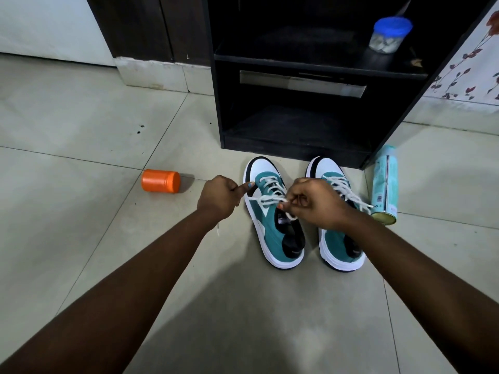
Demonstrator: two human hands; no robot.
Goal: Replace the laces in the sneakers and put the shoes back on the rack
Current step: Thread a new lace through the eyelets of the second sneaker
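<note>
Two teal-and-white sneakers stand side by side on the tiled floor, toes toward the rack. The left sneaker (270, 233) has a white lace (270, 198) threaded through its eyelets. My left hand (220, 197) grips one lace end at the shoe's left side. My right hand (313, 205) pinches the other end over the tongue. The right sneaker (339, 247) is laced in white and partly hidden behind my right hand. A lace end trails off that shoe to the right.
The black shoe rack (297, 147) stands just beyond the toes, with open shelves. A blue-lidded jar (388, 36) sits on its upper shelf. An orange container (161, 181) lies on the floor to the left. A teal spray can (384, 184) lies right of the sneakers.
</note>
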